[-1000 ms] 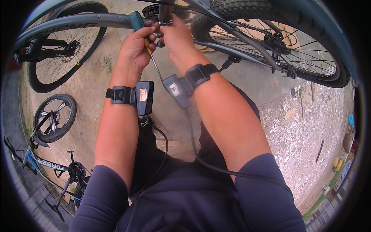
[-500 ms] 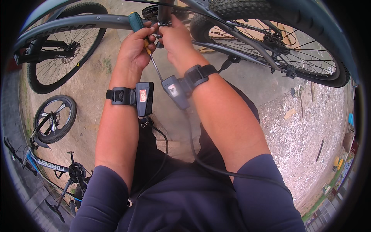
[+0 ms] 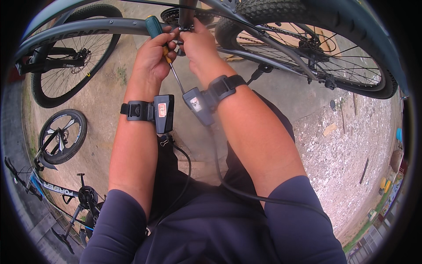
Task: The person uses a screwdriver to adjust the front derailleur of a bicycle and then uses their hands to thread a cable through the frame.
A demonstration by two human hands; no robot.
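Observation:
My left hand (image 3: pixel 156 55) is closed around a screwdriver (image 3: pixel 155 27) with a teal and yellow handle, its metal shaft slanting down toward the right. My right hand (image 3: pixel 200 46) is raised beside it, fingers curled at a small dark fitting (image 3: pixel 183 28) on the grey bicycle's seat tube (image 3: pixel 186 13); whatever the fingertips grip is hidden. Just behind the hands is the chainring (image 3: pixel 170 15). Each of my wrists has a strapped black device (image 3: pixel 165 113) with a cable.
The bicycle's front wheel (image 3: pixel 99 61) is at upper left, its rear wheel (image 3: pixel 380 86) at upper right. A second bicycle (image 3: pixel 61 187) lies lower left with a spoked black-and-white wheel (image 3: pixel 74 147). Pale debris (image 3: pixel 325 167) covers the ground at right, with small yellow objects (image 3: pixel 384 187) beyond.
Both hands keep the same grip. My right hand and its wrist device have shifted slightly left, the device also slightly down; otherwise little differs.

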